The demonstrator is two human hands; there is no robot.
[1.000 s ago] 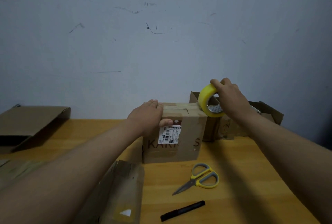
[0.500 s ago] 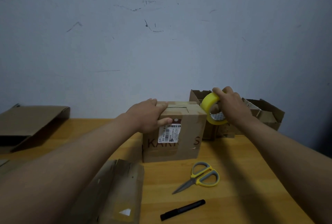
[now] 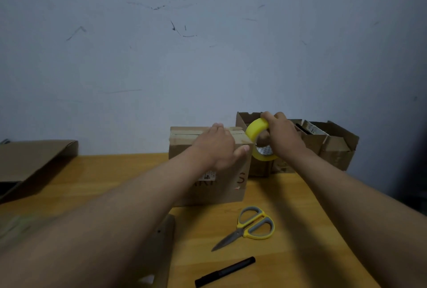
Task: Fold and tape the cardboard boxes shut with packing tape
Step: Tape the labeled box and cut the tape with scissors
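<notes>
A closed brown cardboard box (image 3: pixel 184 149) with a white label and dark lettering stands on the wooden table (image 3: pixel 288 230), tape running along its top seam. My left hand (image 3: pixel 219 146) lies over the box's top right front edge, fingers on top and thumb on the front face. My right hand (image 3: pixel 280 132) grips a yellow roll of packing tape (image 3: pixel 255 130) at the box's upper right corner, held on edge just right of the box.
Open cardboard boxes (image 3: pixel 335 146) stand behind at the right against the wall. A flattened box (image 3: pixel 34 160) lies at the far left, and another cardboard piece (image 3: pixel 161 253) sits under my left forearm. Yellow-handled scissors (image 3: pixel 249 227) and a black marker (image 3: pixel 225 271) lie in front.
My right hand lowered the tape roll from above the box's right corner down to its right side. My left hand slid right along the top edge, covering most of the label.
</notes>
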